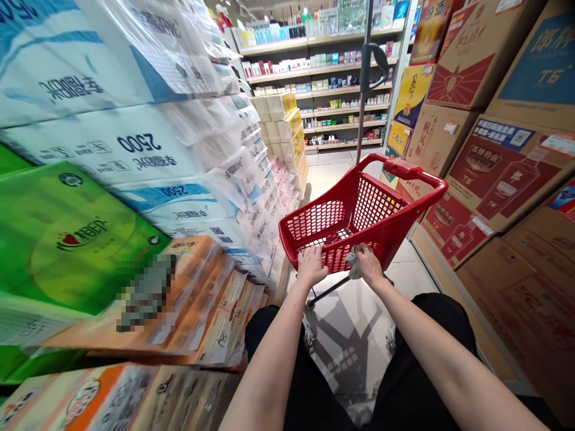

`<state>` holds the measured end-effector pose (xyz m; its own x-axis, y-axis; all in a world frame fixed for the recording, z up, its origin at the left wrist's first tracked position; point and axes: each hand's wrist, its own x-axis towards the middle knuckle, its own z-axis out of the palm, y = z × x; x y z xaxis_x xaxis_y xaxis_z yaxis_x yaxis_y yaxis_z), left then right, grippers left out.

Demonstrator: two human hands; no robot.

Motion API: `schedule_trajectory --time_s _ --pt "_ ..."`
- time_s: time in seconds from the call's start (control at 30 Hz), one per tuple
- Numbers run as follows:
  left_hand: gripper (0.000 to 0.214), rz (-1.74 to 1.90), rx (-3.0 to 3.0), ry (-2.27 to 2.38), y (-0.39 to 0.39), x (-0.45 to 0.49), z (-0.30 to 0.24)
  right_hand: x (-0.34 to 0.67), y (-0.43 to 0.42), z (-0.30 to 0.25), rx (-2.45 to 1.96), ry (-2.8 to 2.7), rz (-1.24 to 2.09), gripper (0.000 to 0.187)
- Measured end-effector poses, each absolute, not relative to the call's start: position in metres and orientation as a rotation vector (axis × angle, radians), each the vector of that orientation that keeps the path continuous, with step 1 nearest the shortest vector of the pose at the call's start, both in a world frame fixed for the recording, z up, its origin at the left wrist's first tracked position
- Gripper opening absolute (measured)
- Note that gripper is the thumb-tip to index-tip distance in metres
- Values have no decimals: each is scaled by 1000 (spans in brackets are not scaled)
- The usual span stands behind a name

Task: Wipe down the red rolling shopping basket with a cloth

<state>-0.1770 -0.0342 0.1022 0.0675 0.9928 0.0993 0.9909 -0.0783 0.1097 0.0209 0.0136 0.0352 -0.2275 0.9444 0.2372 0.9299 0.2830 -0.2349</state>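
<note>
A red plastic shopping cart [411, 212] stands in front of my knees, with a perforated basket and a raised push handle. My left hand [312, 265] grips the near rim of the basket, its fingers curled over the edge. Bunched in my right hand [369, 264] is a grey cloth [353, 268], pressed against the outside of the basket's near wall. The fingers of that hand are partly hidden by the cloth and my own hand. Only mesh and bars show inside the visible part of the basket.
Tall stacks of wrapped tissue packs [148, 143] rise on the left, with orange packs [202, 299] close to my left arm. Cardboard cartons [489, 173] line the right side. A metal pole [362, 114] stands behind the cart, before shelves [321, 78] of small boxes.
</note>
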Motion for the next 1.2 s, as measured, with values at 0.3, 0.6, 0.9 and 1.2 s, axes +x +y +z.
schedule_trajectory --time_s 0.3,0.6,0.9,1.2 --pt "59 219 2266 2139 -35 -176 104 45 12 26 -1718 -2128 -32 31" --pt "59 251 2293 2121 -34 -175 102 50 14 19 -1799 -2128 -48 33" --pt "58 259 2307 2121 -33 -177 101 40 17 18 -1804 -2227 84 40" --pt "57 252 2264 2129 -34 -173 104 53 5 -1 -1795 -2208 39 34"
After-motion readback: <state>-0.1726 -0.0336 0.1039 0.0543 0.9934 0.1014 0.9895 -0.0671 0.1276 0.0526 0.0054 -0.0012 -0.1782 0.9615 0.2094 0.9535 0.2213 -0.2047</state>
